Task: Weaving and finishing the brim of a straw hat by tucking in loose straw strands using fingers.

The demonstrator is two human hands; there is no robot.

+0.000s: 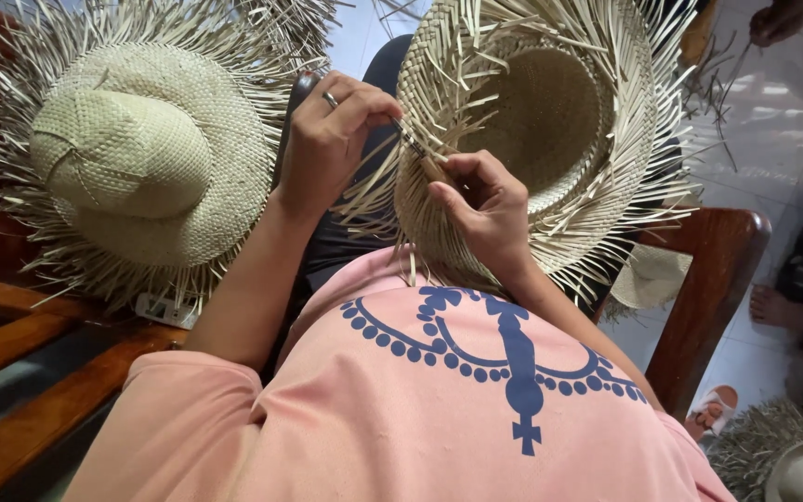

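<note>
An unfinished woven straw hat (550, 121) rests upside down on my lap, loose strands fanning out from its brim. My left hand (332, 139), a ring on one finger, pinches the brim's near edge between thumb and fingers. My right hand (480, 204) grips a small tool with a wooden handle and a dark metal tip (417, 151), whose tip pokes into the weave at the brim right by my left fingertips. I wear a pink shirt with a blue print.
A second straw hat (132, 158), crown up with a frayed brim, lies on a wooden bench (39, 372) at left. A wooden armrest (713, 279) stands at right. Another person's foot (778, 307), a sandal and more hats sit on the tiled floor.
</note>
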